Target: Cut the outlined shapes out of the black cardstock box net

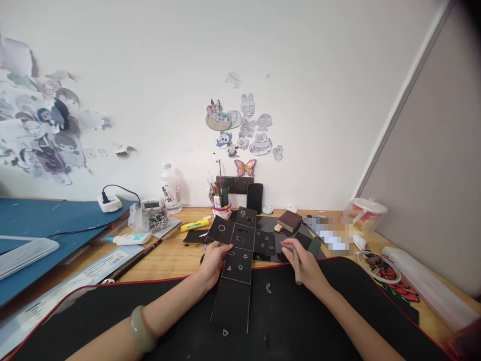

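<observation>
A black cardboard sheet (237, 260), cut in a cross shape with small shapes punched out of its panels, lies on a black desk mat (293, 321). My left hand (215, 260) rests on the sheet's left edge with its fingers curled over it. A green bangle (141, 328) circles that wrist. To the right of the sheet, my right hand (306, 263) is closed round a brown stick-like tool (296, 265) that stands nearly upright. Small cut-out bits (268, 288) lie on the mat near the sheet.
Along the wall stand a cup of pens (220, 205), a water bottle (170, 189), a dark phone (254, 196) and a brown block (289, 220). A blue board (41, 220) and power strip (109, 202) lie left. An embroidery hoop (378, 265) and a tub (366, 213) sit right.
</observation>
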Tool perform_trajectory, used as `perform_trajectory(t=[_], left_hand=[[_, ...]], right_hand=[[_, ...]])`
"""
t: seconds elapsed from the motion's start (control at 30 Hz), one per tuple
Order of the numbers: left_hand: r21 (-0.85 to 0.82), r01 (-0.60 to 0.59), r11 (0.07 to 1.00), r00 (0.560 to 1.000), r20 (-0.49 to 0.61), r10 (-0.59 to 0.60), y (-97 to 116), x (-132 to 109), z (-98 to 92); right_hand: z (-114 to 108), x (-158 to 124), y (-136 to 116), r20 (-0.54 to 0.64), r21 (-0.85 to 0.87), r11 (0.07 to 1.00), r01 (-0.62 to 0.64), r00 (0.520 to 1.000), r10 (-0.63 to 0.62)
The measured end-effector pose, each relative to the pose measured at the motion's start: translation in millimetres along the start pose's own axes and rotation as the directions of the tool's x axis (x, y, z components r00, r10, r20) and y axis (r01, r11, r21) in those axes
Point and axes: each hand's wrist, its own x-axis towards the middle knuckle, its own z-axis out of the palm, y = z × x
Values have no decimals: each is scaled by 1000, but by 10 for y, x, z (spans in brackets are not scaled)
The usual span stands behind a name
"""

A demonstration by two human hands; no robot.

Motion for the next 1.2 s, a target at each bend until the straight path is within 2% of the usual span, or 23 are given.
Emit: perform_trajectory(t=[0.1, 0.23, 0.4, 0.57, 0.63, 0.7, 0.8, 0.93, 1.0, 1.07, 1.2], left_hand=[[0, 0, 1000, 1000, 12, 0, 2, -16, 5], [-6, -3, 1000, 999, 32, 3, 3, -68, 36], [-18, -16, 1000, 999, 50, 17, -4, -155, 87], [-58, -48, 997, 996, 69, 52, 5, -202, 125], [-73, -49, 996, 997, 63, 53, 9, -207, 133], [-85, -49, 995, 997, 52, 53, 7, -205, 137], [-91, -47, 995, 998, 39, 50, -8, -194, 136], [-83, -30, 996, 998, 53, 35, -39, -165, 127], [-82, -27, 996, 998, 55, 31, -54, -144, 122], [-85, -28, 996, 998, 48, 32, -67, -124, 118], [-81, -31, 996, 999, 33, 33, -78, -107, 111]], right_hand=[[10, -27, -45, -12, -62, 996, 62, 998, -63], [49, -93, -242, -53, -120, 977, 177, 981, -185], [102, -155, -441, -115, -268, 872, 410, 885, -451], [140, -181, -496, 100, -293, 845, 446, 894, -437], [147, -184, -498, 57, -267, 870, 415, 908, -416], [114, -149, -452, -41, -228, 912, 340, 933, -358], [-99, 19, -207, -159, -206, 960, 191, 961, -226], [-625, 371, 396, -326, -229, 972, -47, 945, -31], [-838, 532, 695, -324, -254, 959, -123, 945, 35], [-946, 665, 927, -293, -288, 944, -160, 953, 72], [-915, 850, 1183, -196, -368, 915, -167, 976, 100]])
